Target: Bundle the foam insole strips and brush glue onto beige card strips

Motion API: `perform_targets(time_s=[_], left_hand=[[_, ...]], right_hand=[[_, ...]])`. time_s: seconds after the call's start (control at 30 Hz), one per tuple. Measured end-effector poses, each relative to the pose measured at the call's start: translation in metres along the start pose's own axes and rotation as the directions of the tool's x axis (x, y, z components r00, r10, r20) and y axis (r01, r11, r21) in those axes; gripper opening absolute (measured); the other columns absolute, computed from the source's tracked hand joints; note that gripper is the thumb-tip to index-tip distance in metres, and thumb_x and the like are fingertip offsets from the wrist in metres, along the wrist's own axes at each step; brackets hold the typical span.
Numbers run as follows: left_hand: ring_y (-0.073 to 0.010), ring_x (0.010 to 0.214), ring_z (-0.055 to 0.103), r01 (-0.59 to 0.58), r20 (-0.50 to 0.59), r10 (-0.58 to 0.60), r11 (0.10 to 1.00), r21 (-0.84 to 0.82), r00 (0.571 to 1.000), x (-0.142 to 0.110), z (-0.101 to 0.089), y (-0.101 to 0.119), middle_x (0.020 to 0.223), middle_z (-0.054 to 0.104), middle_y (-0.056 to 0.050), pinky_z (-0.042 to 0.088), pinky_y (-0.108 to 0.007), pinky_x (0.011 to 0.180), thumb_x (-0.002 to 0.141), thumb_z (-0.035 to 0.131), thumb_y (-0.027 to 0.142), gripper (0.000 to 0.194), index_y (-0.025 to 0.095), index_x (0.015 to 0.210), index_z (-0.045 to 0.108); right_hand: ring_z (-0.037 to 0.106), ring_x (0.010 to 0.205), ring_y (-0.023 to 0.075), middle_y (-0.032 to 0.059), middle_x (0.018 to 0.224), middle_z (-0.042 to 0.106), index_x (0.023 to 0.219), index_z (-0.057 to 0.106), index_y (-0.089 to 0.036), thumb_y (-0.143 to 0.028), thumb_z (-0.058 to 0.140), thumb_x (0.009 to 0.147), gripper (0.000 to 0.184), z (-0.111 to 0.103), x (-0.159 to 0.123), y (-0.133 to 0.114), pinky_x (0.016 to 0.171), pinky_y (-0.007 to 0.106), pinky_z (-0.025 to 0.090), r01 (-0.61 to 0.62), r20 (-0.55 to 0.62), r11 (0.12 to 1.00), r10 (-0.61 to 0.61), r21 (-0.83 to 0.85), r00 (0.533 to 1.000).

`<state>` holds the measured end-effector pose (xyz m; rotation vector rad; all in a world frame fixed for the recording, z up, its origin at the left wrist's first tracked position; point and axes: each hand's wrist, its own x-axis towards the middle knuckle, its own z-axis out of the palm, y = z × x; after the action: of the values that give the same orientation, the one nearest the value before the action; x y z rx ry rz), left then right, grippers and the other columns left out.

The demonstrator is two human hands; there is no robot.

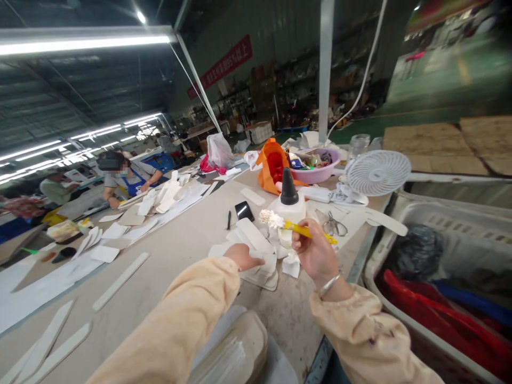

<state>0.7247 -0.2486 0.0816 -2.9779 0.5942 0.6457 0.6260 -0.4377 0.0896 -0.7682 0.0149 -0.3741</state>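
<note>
My right hand (318, 253) is closed around the yellow handle of a brush (298, 229). The brush is held up over the table, its bristles (272, 218) caked with white stuff. On a loose pile of flat white cut pieces (260, 274) lies my left hand (243, 257), one digit stretched out to the right; its other fingers are mostly hidden. Just behind the brush stands a white bottle (298, 207) with a black cone-shaped cap (288, 188). A crumpled white scrap (291, 265) sits between my hands.
Scissors (335, 225), a phone (244, 211), a white fan (376, 173), an orange bag (274, 162) and a purple basin (320, 172) are on the table. At right stands a crate (432, 208) holding bags. Long strips (120, 281) lie left. A co-worker (130, 178) works across the table.
</note>
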Motion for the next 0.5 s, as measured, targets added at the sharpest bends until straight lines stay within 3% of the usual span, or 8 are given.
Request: perform_targets(time_s=[0.13, 0.27, 0.4, 0.5], left_hand=[[-0.035, 0.101, 0.062, 0.044, 0.003, -0.044, 0.998, 0.034, 0.999, 0.015, 0.016, 0.016, 0.103, 0.067, -0.023, 0.048, -0.04, 0.082, 0.068, 0.06, 0.06, 0.059, 0.008, 0.094, 0.067], [-0.0289, 0.096, 0.064, 0.109, -0.016, -0.108, 0.992, 0.06, 0.994, 0.013, 0.019, 0.02, 0.099, 0.068, -0.019, 0.05, -0.037, 0.078, 0.072, 0.063, 0.048, 0.046, 0.007, 0.092, 0.067], [-0.0229, 0.09, 0.065, 0.094, -0.002, -0.094, 0.991, 0.094, 0.996, 0.008, 0.011, 0.021, 0.094, 0.069, -0.013, 0.051, -0.036, 0.075, 0.077, 0.06, 0.051, 0.044, 0.01, 0.089, 0.067], [-0.0258, 0.096, 0.064, -0.005, 0.026, 0.002, 0.993, 0.114, 1.0, 0.007, 0.0, 0.012, 0.096, 0.069, -0.013, 0.05, -0.036, 0.081, 0.075, 0.059, 0.058, 0.054, 0.009, 0.094, 0.068]], right_hand=[[0.048, 0.051, 0.0087, -0.0023, 0.06, 0.056, 0.084, 0.057, -0.021, -0.044, 0.059, 0.082, 0.023, 0.002, 0.002, 0.002, 0.046, 0.018, 0.038, -0.019, 0.01, 1.0, 0.019, 0.023, 1.0], [0.049, 0.051, 0.0082, -0.0017, 0.061, 0.057, 0.083, 0.059, -0.021, -0.044, 0.062, 0.081, 0.023, 0.002, 0.002, -0.001, 0.047, 0.017, 0.038, -0.04, 0.027, 0.998, 0.038, 0.056, 0.999], [0.05, 0.054, 0.009, -0.0012, 0.063, 0.058, 0.084, 0.061, -0.02, -0.043, 0.064, 0.08, 0.023, -0.005, 0.005, -0.001, 0.048, 0.018, 0.04, -0.043, 0.028, 0.998, 0.041, 0.055, 0.999], [0.052, 0.055, 0.0104, -0.0004, 0.065, 0.06, 0.086, 0.062, -0.02, -0.044, 0.062, 0.082, 0.025, -0.012, 0.003, -0.003, 0.05, 0.02, 0.041, -0.023, 0.047, 1.0, 0.023, 0.003, 0.999]])
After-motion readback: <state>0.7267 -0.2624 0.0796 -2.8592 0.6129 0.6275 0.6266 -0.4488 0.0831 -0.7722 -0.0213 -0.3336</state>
